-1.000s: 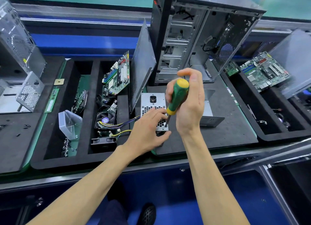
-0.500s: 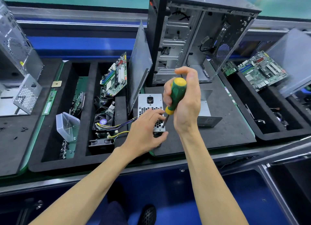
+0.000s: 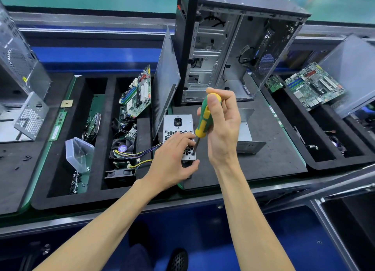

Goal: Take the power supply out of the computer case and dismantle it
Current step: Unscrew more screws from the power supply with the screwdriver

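Note:
The silver power supply [image 3: 178,124] stands on the black foam mat, out of the open computer case [image 3: 233,47] behind it. Its perforated face with the black socket points up, and its yellow and blue cables trail left. My left hand [image 3: 172,159] grips its near left side, fingers on the grille and thumb at the lower edge. My right hand [image 3: 221,128] holds a green and yellow screwdriver [image 3: 205,118] upright. The tip sits on a screw at the face's near right corner. A bent metal cover panel [image 3: 247,132] lies to the right of the supply.
A loose side panel [image 3: 165,84] leans left of the case. Foam trays on the left hold a motherboard [image 3: 138,94], a cooler fan [image 3: 121,148] and a clear plastic box [image 3: 79,154]. Another motherboard [image 3: 312,86] rests in the right tray. A metal rail runs along the front edge.
The screwdriver stays on the same corner screw. My right hand's fingers have shifted on the handle, with the thumb now at its top. My left hand has barely moved.

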`<action>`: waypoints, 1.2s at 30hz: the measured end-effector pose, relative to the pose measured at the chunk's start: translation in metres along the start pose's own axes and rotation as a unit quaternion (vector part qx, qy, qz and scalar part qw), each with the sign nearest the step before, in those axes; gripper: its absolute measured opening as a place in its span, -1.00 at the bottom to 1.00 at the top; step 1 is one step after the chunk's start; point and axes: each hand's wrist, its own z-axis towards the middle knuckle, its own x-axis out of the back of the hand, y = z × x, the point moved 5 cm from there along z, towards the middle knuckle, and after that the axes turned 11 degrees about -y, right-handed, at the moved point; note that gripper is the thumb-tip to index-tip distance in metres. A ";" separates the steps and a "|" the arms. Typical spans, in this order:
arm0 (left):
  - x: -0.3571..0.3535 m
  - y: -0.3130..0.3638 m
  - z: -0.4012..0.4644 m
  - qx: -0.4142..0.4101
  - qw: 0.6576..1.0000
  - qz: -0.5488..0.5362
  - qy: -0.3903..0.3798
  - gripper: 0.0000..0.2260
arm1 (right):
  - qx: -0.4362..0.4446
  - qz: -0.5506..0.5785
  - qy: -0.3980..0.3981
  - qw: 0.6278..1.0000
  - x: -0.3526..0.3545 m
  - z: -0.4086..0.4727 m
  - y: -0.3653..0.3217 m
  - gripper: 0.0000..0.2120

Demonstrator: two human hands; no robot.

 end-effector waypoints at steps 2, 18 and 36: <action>0.000 0.000 0.000 -0.001 1.000 0.000 0.000 -0.68 | 0.003 0.013 -0.016 1.000 -0.003 -0.001 0.000 -0.83; 0.007 0.001 0.000 -0.029 0.999 -0.038 -0.004 -0.76 | 0.021 -0.047 -0.039 0.998 -0.016 -0.003 0.002 -0.76; 0.012 0.003 0.001 -0.004 0.995 -0.104 0.001 -0.91 | 0.008 0.017 0.018 1.000 0.002 0.006 0.016 -0.72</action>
